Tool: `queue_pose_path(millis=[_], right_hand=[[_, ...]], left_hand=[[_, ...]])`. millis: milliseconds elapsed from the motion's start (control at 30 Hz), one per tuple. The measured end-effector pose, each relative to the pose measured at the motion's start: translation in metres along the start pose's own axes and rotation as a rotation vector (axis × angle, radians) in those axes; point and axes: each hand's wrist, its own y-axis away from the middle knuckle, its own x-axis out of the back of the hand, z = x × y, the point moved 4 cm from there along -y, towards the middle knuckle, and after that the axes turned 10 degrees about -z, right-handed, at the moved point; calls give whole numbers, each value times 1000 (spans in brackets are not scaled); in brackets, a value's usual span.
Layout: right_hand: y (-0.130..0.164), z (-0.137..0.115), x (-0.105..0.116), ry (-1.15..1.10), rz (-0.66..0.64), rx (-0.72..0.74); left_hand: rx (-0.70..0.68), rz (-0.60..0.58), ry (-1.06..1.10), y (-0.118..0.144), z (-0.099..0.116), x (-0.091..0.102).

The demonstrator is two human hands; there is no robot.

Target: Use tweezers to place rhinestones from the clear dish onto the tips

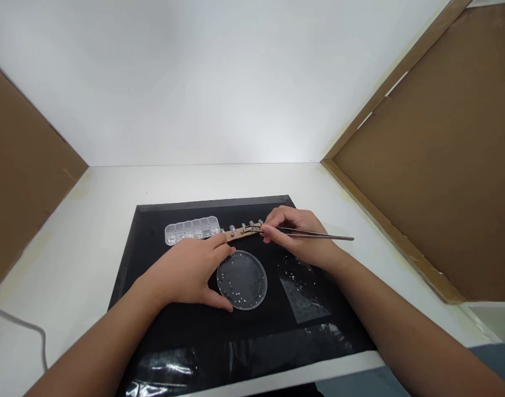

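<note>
Tweezers (327, 236), long, slim and metallic, sit pinched in the grip of the right hand (308, 221), the left hand (194, 264) spread.

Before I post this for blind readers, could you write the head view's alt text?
The right hand holds tweezers at a tan strip of small metallic pieces; the left hand curls around a clear round dish dotted with pale bits. Beyond lies a clear compartment box.

hands (197, 270) (296, 229): 2 | tweezers (331, 237): 1 | dish (246, 270): 1 | strip (236, 235): 1 | box (192, 225): 1
</note>
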Motion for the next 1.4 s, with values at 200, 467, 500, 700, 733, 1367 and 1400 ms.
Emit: queue_pose_path(millis=[200, 467, 500, 700, 733, 1367, 1400], right_hand=[[1, -6, 1, 72, -23, 27], [3, -10, 1, 91, -25, 101], [3, -10, 2, 91, -22, 109], [7, -9, 5, 71, 9, 110], [7, -9, 6, 74, 15, 105], [15, -14, 3, -196, -53, 130], [15, -17, 2, -198, -89, 144]], left_hand=[[-9, 5, 11, 0, -1, 0], [-18, 23, 16, 0, -1, 1], [-19, 26, 22, 0, -2, 1], [-37, 58, 84, 1, -5, 2], [-39, 60, 87, 1, -5, 2], [-29, 53, 42, 0, -4, 1], [-28, 51, 36, 0, -4, 1]])
